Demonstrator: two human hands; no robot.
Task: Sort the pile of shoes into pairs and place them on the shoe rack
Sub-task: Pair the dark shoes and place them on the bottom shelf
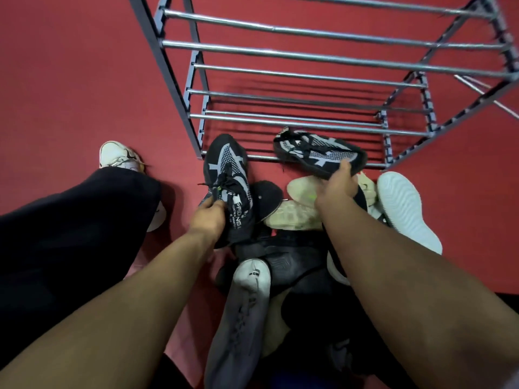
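I hold a matching pair of black-and-grey patterned sneakers. My left hand (209,217) grips one sneaker (227,175) at its heel, toe pointing away toward the rack. My right hand (338,182) grips the other sneaker (317,153) by its edge, lifted sideways just in front of the lowest bars. The metal shoe rack (295,77) stands ahead on the red floor, and no shoes show on its tiers. Below my hands lies the pile: cream sneakers (297,214), a white-soled shoe (404,209), black shoes (283,259) and a grey shoe with a white heel (238,318).
A person in black trousers (70,226) and white sneakers (119,155) stands at the left, close to the rack's left post. Red floor (70,80) spreads to the left and right of the rack.
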